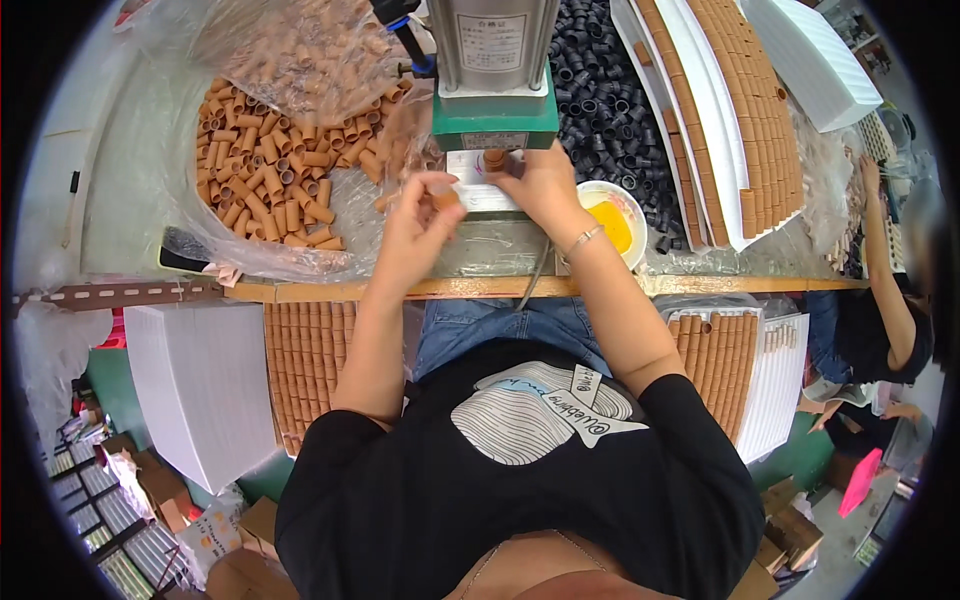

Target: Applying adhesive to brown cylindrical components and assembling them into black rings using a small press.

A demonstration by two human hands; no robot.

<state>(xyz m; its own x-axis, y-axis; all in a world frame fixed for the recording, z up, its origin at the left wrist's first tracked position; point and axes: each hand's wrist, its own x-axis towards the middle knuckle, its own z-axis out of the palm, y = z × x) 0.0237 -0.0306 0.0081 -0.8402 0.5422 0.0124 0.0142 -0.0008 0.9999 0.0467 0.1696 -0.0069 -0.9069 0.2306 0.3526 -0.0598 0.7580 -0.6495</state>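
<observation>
My left hand [418, 228] is closed around a short brown tube [445, 197], just in front of the bench press [495, 122] with its green head. Under that head, a second brown tube [494, 158] stands upright on the white base plate [490, 200]. My right hand [545, 188] reaches in from the right, its thumb and fingers closed about this tube; some fingertips are hidden. Left of the press lies a heap of loose brown tubes [265, 165] on clear plastic film. To the right spreads a pile of black ring-like fittings [612, 125].
A white bowl [641, 235] with yellow contents sits beside my right wrist. Long rows of brown tubes [735, 85] and white foam blocks [815, 60] occupy the right side. More foam [200, 390] stands below the wooden bench edge [340, 291]. Another person's arm [880, 240] shows far right.
</observation>
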